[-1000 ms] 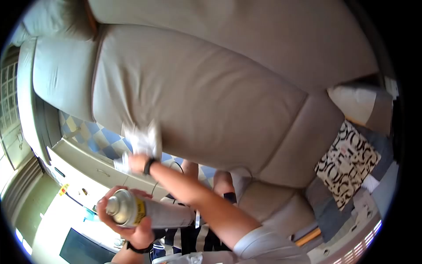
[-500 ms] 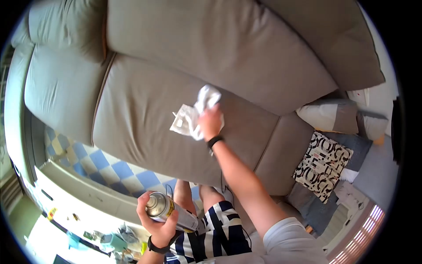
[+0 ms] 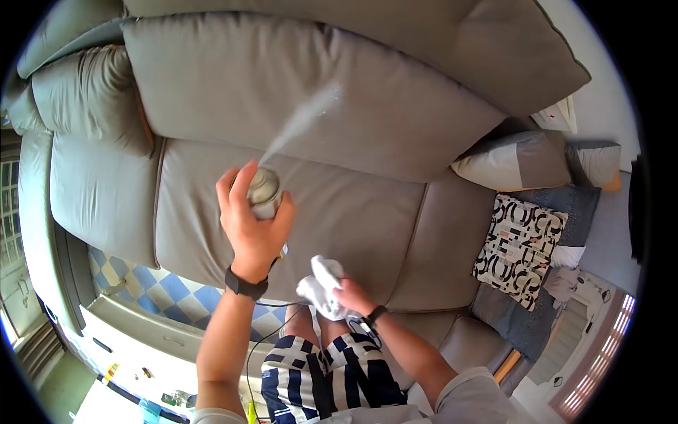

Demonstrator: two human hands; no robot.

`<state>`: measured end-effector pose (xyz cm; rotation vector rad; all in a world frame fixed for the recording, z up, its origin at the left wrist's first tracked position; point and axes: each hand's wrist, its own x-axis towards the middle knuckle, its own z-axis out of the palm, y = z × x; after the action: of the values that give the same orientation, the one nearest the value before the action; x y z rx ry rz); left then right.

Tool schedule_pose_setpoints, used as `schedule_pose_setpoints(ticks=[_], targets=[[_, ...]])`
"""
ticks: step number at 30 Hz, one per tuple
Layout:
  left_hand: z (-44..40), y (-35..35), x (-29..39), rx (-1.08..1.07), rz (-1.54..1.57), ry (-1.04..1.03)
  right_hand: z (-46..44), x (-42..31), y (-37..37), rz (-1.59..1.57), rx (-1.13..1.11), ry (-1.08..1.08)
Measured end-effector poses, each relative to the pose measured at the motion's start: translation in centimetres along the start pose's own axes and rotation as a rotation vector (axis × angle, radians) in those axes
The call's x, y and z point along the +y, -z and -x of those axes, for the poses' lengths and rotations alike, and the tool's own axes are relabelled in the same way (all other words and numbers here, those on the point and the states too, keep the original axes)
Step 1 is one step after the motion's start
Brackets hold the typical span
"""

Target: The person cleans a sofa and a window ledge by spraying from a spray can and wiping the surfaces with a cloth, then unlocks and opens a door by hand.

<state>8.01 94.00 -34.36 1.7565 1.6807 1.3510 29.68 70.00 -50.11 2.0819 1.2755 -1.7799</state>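
Note:
My left hand (image 3: pixel 256 225) is wrapped round a metal spray can (image 3: pixel 264 189), with a finger on its top. A white spray plume (image 3: pixel 304 124) runs from the nozzle up and right onto the backrest cushion (image 3: pixel 395 106) of the grey-brown sofa, where small white specks show. Lower down, over my lap and near the seat's front edge, my right hand (image 3: pixel 352 295) grips a crumpled white cloth (image 3: pixel 323 288). The seat cushion (image 3: pixel 346 212) lies between the can and the cloth.
A black-and-white patterned cushion (image 3: pixel 521 247) and a two-tone cushion (image 3: pixel 526 161) are at the right. A grey pillow (image 3: pixel 92 99) leans at the upper left. Blue-and-white floor tiles (image 3: pixel 176 291) show beside a white cabinet (image 3: pixel 141 325). A thin dark cable (image 3: pixel 248 360) hangs by my legs.
The spray can has moved up over the sofa in my left hand, and spray now comes out. My right hand has drawn the cloth back from the seat cushion toward my lap.

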Motion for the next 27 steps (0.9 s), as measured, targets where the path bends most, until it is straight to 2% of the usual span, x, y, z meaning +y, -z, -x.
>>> schedule_pose_setpoints(ticks=[1,3,5,7,8,12,13,15,17,21,23,27], targets=[[0.3,-0.3,0.5,0.027,0.003,0.016,0.9,0.7,2.1,-0.108,0.057,-0.056],[2.4,0.0,1.6,-0.004,-0.024,0.038,1.7,5.1,5.0,-0.128,0.194,0.04],[4.8,0.8,2.6,-0.067,-0.036,0.084,4.1,5.2,8.9,-0.066,0.313,0.034],[7.4,2.2,2.0,-0.051,-0.079,0.088,5.0,7.8,10.2,-0.163,0.402,0.08],[7.9,3.0,1.6,-0.041,-0.102,0.089,5.4,9.2,10.7,-0.233,0.387,0.056],[7.1,6.9,1.0,0.056,-0.244,0.066,7.2,11.4,11.4,-0.085,0.396,0.04],[5.8,7.5,0.7,0.099,-0.279,0.019,7.2,11.8,11.0,-0.087,0.419,0.066],[3.9,8.2,-0.8,0.179,-0.39,0.063,7.3,12.0,9.7,-0.094,0.457,0.126],[2.5,8.2,-0.6,0.162,-0.357,0.17,7.5,10.7,9.2,-0.088,0.407,0.095],[4.3,6.4,1.3,-0.01,-0.264,-0.04,7.8,9.1,7.9,-0.101,0.411,0.086],[5.0,6.0,2.6,-0.069,-0.22,0.0,7.0,9.3,7.3,-0.098,0.458,0.107],[2.7,9.7,-0.7,0.121,-0.237,0.083,6.8,7.6,6.8,-0.106,0.474,0.108]])
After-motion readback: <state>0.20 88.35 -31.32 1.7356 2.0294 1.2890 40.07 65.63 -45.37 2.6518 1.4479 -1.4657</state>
